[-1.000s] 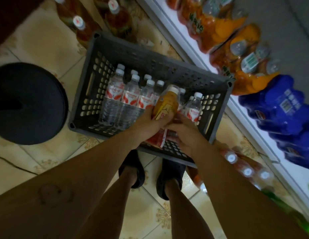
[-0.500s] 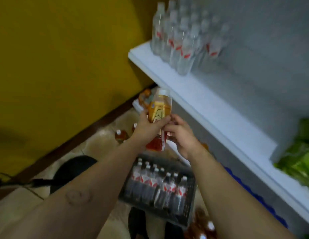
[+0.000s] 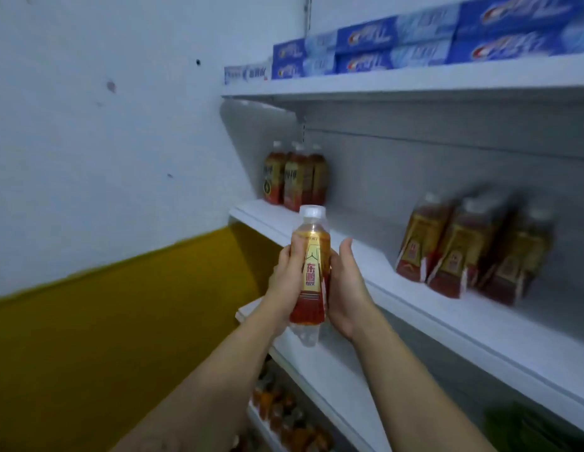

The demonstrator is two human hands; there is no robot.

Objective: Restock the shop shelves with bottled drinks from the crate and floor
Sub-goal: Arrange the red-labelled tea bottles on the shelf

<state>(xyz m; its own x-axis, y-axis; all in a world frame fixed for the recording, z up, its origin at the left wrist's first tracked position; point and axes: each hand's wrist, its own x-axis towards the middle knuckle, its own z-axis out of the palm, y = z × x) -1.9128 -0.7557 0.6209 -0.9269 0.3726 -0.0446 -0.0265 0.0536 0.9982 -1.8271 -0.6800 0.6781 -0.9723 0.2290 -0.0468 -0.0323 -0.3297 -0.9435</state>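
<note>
Head view: one bottle [image 3: 312, 272] of amber drink, with a white cap [image 3: 312, 213] and a yellow-and-red label, is held upright in the air between both hands, just in front of the edge of the middle shelf [image 3: 447, 318]. The left hand [image 3: 285, 282] is wrapped round the label from the left, with its fingers curled across the front. The right hand [image 3: 344, 288] is set against the bottle's right side with its thumb raised; its fingers pass behind the bottle and are hidden. The bottle's clear base is seen below both hands. On the middle shelf, a small group of dark bottles [image 3: 294, 177] stands at the far end by the wall [image 3: 105, 125], and a blurred row of similar yellow-and-red bottles [image 3: 463, 246] stands to the right, well apart from the first group. Blue boxes [image 3: 382, 47] are stacked on the upper shelf [image 3: 414, 83]. Below, a lower shelf [image 3: 316, 370] is seen, with orange packs [image 3: 284, 415] beneath it.
</note>
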